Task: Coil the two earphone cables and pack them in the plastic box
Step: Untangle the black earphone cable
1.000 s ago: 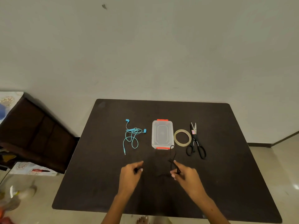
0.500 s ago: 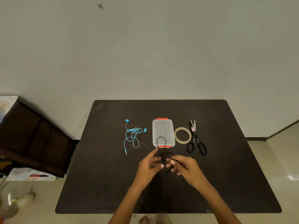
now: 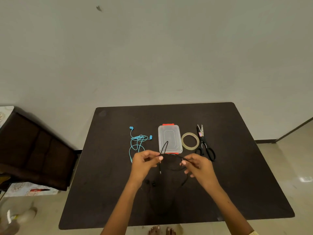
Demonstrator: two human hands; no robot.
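Black earphone cable (image 3: 171, 155) is up off the table (image 3: 237, 167), strung between my 2 hands just in front of the plastic box (image 3: 169, 139). I judge the first coil barely begun: 1 loop stands above my left hand (image 3: 144, 161), which pinches the cable near its plug. My right hand (image 3: 197, 164) pinches the other side. The blue earphones (image 3: 138, 140) lie uncoiled left of the box, whose lid looks shut.

Tabletop (image 3: 237, 184): loose earphone cable (image 3: 138, 141) left of plastic box (image 3: 169, 139); tape roll (image 3: 190, 140) right of box, scissors (image 3: 204, 143) rightmost.
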